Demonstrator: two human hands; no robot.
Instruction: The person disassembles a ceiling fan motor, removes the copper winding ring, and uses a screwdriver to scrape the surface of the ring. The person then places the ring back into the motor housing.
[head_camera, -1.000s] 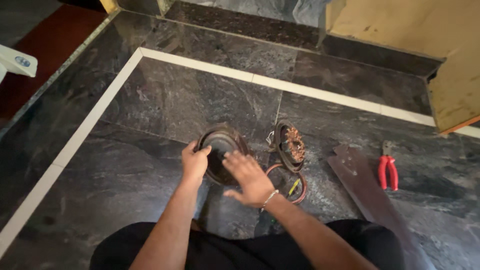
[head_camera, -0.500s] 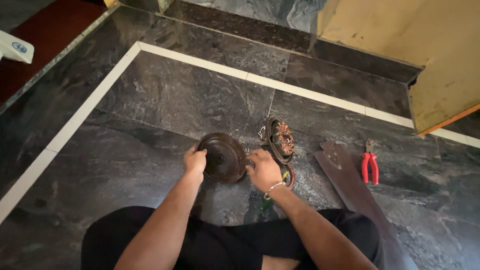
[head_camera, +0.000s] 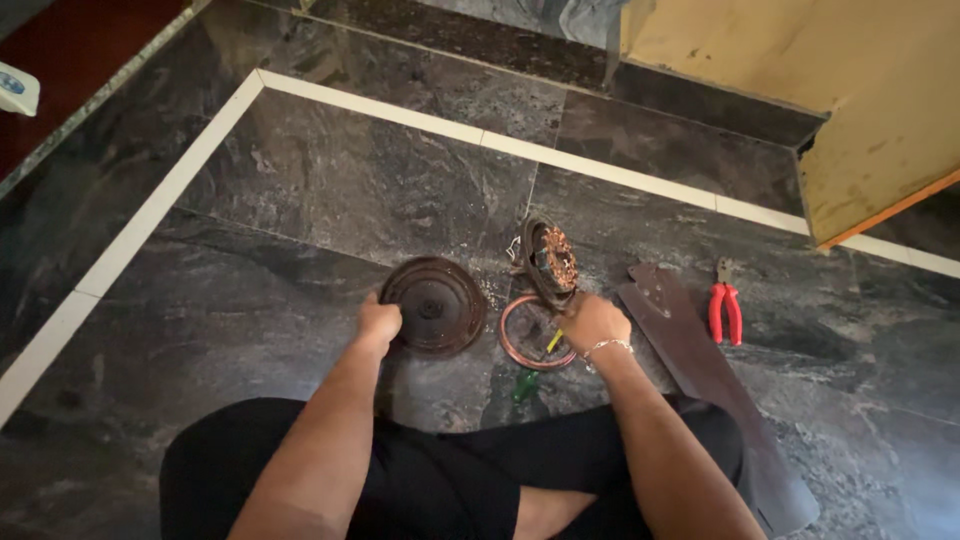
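Your left hand (head_camera: 379, 321) grips the near-left rim of the round dark-brown metal motor cover (head_camera: 434, 304), lying flat on the dark stone floor (head_camera: 300, 190); your right hand (head_camera: 592, 322) is closed around the rusty copper-wound motor core (head_camera: 550, 260), standing on edge just right of the cover; half a second ago the two parts sat closer together, so you have drawn them apart; a copper-coloured ring (head_camera: 535, 335) lies near your right hand; red-handled pliers (head_camera: 725, 310) rest far right.
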